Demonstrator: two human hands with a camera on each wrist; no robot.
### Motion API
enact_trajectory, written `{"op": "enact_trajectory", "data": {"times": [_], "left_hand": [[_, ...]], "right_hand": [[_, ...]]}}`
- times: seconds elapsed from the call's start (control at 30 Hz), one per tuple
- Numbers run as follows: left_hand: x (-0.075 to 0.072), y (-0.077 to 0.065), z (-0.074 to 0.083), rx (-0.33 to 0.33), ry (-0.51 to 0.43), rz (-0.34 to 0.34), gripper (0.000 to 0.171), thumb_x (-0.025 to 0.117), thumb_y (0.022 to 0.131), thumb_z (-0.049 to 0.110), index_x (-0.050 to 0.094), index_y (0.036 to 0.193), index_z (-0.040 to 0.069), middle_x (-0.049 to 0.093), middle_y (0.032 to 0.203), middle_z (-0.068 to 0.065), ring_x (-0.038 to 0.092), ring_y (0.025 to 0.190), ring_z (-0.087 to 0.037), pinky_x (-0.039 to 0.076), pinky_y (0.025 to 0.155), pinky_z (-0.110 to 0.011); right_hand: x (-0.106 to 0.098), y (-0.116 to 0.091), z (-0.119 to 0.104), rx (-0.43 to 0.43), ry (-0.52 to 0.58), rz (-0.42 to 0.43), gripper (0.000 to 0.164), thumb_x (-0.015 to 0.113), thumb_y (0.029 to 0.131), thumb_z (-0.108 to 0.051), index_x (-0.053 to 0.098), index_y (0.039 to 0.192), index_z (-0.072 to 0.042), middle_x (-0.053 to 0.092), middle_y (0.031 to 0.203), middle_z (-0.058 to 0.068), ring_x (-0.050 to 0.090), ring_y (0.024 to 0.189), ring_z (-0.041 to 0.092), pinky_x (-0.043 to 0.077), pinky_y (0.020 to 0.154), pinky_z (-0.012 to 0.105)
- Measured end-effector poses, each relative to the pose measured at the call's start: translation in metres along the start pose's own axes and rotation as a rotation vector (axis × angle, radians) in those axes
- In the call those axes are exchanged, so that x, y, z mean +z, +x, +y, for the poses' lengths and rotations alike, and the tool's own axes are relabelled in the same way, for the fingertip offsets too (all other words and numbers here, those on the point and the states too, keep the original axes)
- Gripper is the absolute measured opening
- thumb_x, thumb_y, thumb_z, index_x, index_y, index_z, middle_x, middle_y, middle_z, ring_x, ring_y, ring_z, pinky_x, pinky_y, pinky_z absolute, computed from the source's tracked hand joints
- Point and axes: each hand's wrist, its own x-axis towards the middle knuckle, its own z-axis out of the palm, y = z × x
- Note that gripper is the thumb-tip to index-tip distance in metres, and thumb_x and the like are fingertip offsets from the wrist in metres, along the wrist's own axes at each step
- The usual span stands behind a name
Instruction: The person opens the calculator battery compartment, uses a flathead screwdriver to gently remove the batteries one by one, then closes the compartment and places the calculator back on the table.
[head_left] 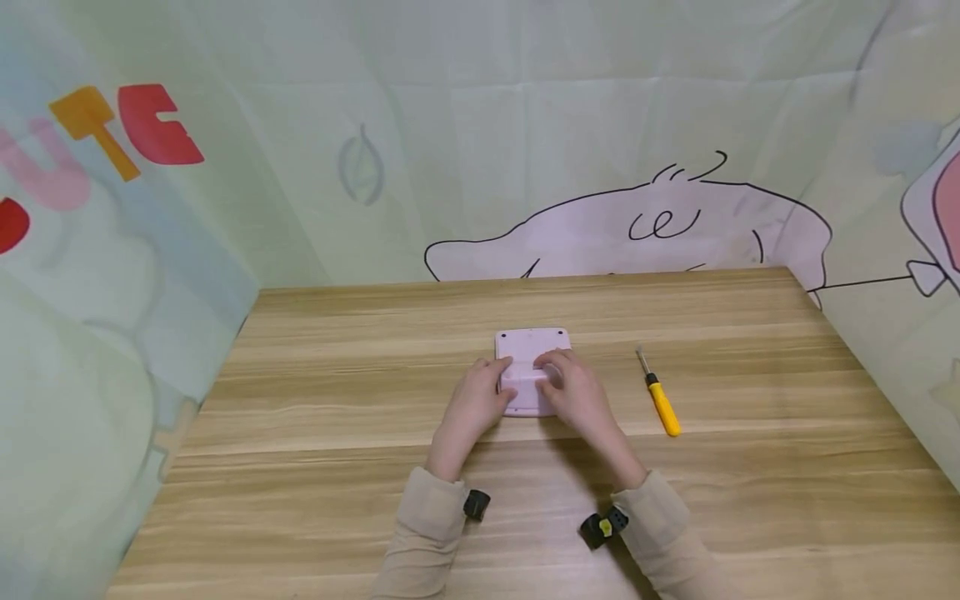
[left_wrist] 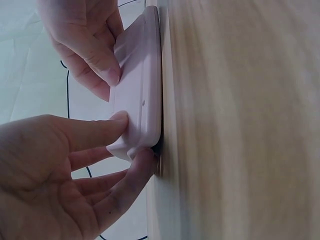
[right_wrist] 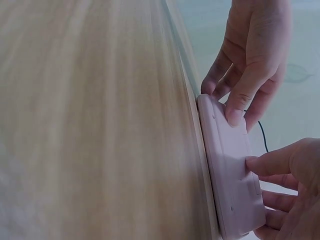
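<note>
A flat pale pink plastic device (head_left: 529, 345), much like a desktop calculator turned face down, lies on the wooden table with dark round feet at its far corners. A raised band crosses the middle of its back. My left hand (head_left: 474, 402) grips its left side, thumb on the back and a finger curled at the edge, as the left wrist view shows. From the right, my right hand (head_left: 583, 398) holds it with bent fingers, the thumb tip (right_wrist: 253, 161) on the back near the middle. The device's front side is hidden underneath.
To the right of the device lies a screwdriver (head_left: 662, 404) with a yellow handle, its tip pointing away. The wood-grain table (head_left: 337, 400) ends at a printed curtain (head_left: 465, 150) at the back. A dark camera (head_left: 603, 527) sits at the right wrist.
</note>
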Motion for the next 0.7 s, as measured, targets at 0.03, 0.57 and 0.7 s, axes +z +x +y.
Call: {"op": "enact_trajectory", "data": {"times": [0.03, 0.57, 0.7], "left_hand": [[-0.0002, 0.0, 0.0004, 0.0, 0.002, -0.002, 0.049, 0.069, 0.087, 0.015, 0.056, 0.133, 0.004, 0.062, 0.116, -0.023, 0.062, 0.102, -0.035, 0.051, 0.088, -0.048], [-0.0011, 0.0002, 0.0029, -0.027, -0.001, -0.013, 0.048, 0.068, 0.088, 0.016, 0.056, 0.134, 0.005, 0.061, 0.117, -0.022, 0.062, 0.101, -0.033, 0.052, 0.087, -0.046], [-0.0016, -0.0001, 0.0037, -0.038, -0.005, -0.016, 0.048, 0.068, 0.088, 0.016, 0.056, 0.134, 0.005, 0.061, 0.117, -0.022, 0.062, 0.101, -0.033, 0.052, 0.087, -0.046]], "right_hand": [[-0.0001, 0.0, 0.0, -0.001, -0.004, -0.001, 0.025, 0.072, 0.08, -0.006, 0.067, 0.105, -0.009, 0.064, 0.12, 0.015, 0.058, 0.116, 0.035, 0.046, 0.099, 0.051], [-0.0013, -0.0008, -0.0005, 0.011, -0.003, -0.013, 0.025, 0.071, 0.081, -0.006, 0.067, 0.105, -0.009, 0.063, 0.122, 0.014, 0.058, 0.116, 0.035, 0.047, 0.098, 0.051], [-0.0009, -0.0004, -0.0008, 0.01, -0.008, -0.011, 0.025, 0.071, 0.081, -0.006, 0.067, 0.105, -0.009, 0.063, 0.121, 0.014, 0.058, 0.115, 0.034, 0.047, 0.098, 0.05]]}}
